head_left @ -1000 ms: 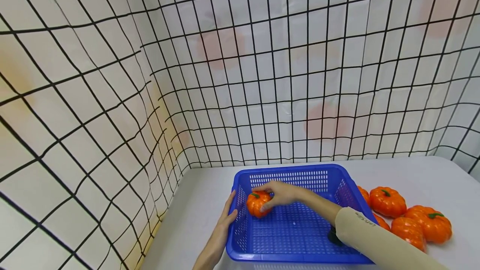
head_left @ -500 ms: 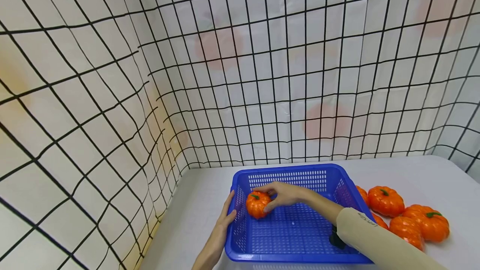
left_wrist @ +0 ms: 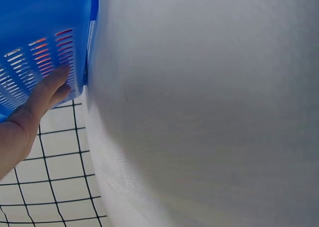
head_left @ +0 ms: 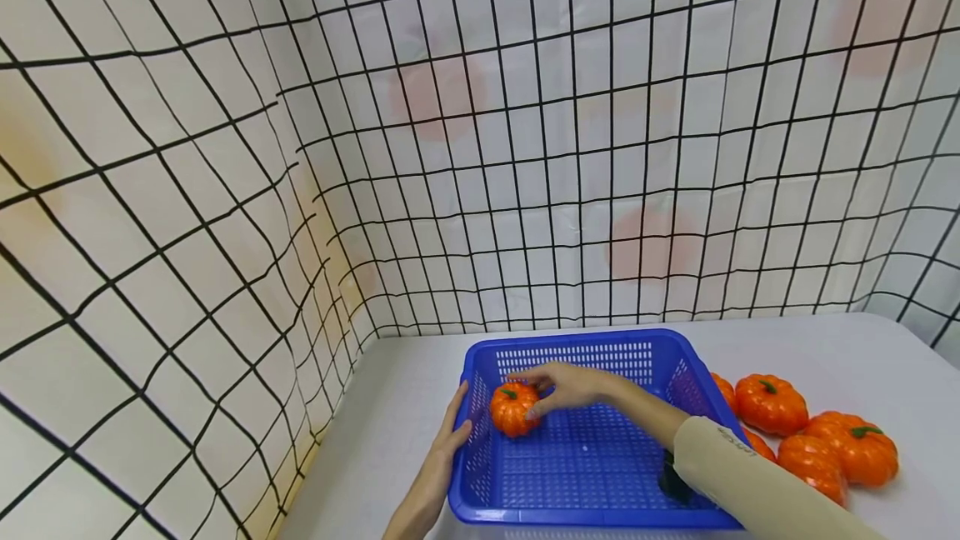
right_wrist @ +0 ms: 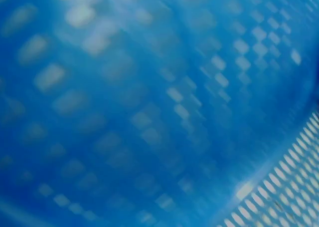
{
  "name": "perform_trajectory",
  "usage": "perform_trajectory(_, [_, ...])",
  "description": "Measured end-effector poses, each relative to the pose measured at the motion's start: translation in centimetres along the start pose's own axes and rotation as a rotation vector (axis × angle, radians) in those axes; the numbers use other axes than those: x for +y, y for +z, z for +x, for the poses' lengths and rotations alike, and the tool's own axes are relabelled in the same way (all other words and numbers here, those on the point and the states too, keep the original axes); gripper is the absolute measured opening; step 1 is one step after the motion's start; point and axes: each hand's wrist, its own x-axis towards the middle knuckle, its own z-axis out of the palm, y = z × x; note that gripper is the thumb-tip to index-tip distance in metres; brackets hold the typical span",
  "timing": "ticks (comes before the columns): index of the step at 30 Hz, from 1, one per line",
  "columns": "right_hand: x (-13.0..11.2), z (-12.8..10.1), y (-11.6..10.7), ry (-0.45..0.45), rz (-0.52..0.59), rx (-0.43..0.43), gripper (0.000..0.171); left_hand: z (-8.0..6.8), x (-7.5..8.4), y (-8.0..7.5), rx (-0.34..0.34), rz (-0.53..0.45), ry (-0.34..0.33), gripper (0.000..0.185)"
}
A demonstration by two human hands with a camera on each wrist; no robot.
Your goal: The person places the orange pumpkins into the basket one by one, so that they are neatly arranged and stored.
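Note:
In the head view a small orange pumpkin (head_left: 513, 411) with a green stem sits at the left end of a blue plastic basket (head_left: 577, 461). My right hand (head_left: 564, 387) reaches in from the right and holds this pumpkin, thumb on its near side and fingers on its far side. The right wrist view shows blurred basket mesh (right_wrist: 149, 112), with no hand in it. My left hand (head_left: 442, 455) rests against the basket's left side. In the left wrist view, fairly straight fingers (left_wrist: 47, 90) touch the slotted outer wall (left_wrist: 55, 32), and orange shows through the slots.
Several orange pumpkins (head_left: 772, 403) lie on the white table (head_left: 397, 390) to the right of the basket, some partly hidden by its wall and my sleeve. A black grid net (head_left: 525, 190) over white cloth stands behind and to the left. A dark object (head_left: 673, 480) shows beneath my right forearm.
The view has shifted very slightly. Both hands, the pumpkin and the basket look almost unmoved.

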Motion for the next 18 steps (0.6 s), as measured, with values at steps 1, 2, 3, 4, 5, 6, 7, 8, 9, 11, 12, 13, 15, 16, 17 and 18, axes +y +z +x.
perform_trajectory(1, [-0.2,-0.1,-0.3,0.022,-0.008,-0.003,0.069,0.0,0.0,0.0,0.001,0.002,0.005,0.064])
perform_trajectory(2, [-0.4,-0.2,-0.6,0.041,-0.014,-0.007,0.069,0.0,0.1,0.0,0.002,0.003,0.007,0.064])
perform_trajectory(3, [-0.7,-0.4,-1.0,0.060,-0.017,-0.011,0.069,0.0,0.2,0.0,0.002,0.003,0.007,0.064])
perform_trajectory(4, [-0.9,-0.6,-1.4,0.075,-0.026,-0.013,0.070,0.0,0.2,0.1,0.003,0.003,0.009,0.064])
perform_trajectory(5, [-1.2,-0.8,-1.9,0.078,-0.039,-0.013,0.070,-0.1,0.2,0.1,0.003,0.001,0.009,0.064])
perform_trajectory(6, [-1.5,-1.0,-2.3,0.077,-0.045,-0.014,0.071,-0.1,0.2,0.1,0.003,0.000,0.008,0.065])
perform_trajectory(7, [-1.8,-1.3,-2.8,0.074,-0.054,-0.009,0.071,-0.1,0.3,0.1,0.003,0.003,0.004,0.065])
perform_trajectory(8, [-2.2,-1.6,-3.3,0.075,-0.058,-0.002,0.071,-0.1,0.3,0.1,0.005,0.003,0.002,0.065])
perform_trajectory(9, [-2.6,-2.0,-3.8,0.072,-0.062,0.008,0.072,-0.1,0.2,0.1,0.006,0.003,0.000,0.065])
perform_trajectory(11, [-3.5,-2.9,-5.0,0.055,-0.063,0.028,0.073,-0.1,0.2,0.2,0.007,0.005,-0.004,0.065])
perform_trajectory(12, [-3.9,-3.4,-5.5,0.054,-0.062,0.042,0.073,-0.1,0.2,0.2,0.009,0.005,-0.006,0.065])
perform_trajectory(13, [-4.4,-3.9,-6.1,0.051,-0.067,0.057,0.073,-0.1,0.2,0.2,0.009,0.005,-0.010,0.065])
perform_trajectory(15, [-5.2,-5.3,-7.2,0.045,-0.074,0.086,0.072,-0.1,0.2,0.3,0.008,0.001,-0.016,0.065])
perform_trajectory(16, [-5.5,-5.9,-7.6,0.044,-0.078,0.099,0.071,-0.2,0.2,0.3,0.007,0.001,-0.020,0.065])
perform_trajectory(17, [-5.9,-6.6,-8.1,0.049,-0.081,0.115,0.070,-0.2,0.2,0.2,0.007,0.001,-0.023,0.065])
perform_trajectory(18, [-6.1,-7.3,-8.5,0.051,-0.090,0.130,0.070,-0.2,0.2,0.2,0.009,0.000,-0.025,0.065])
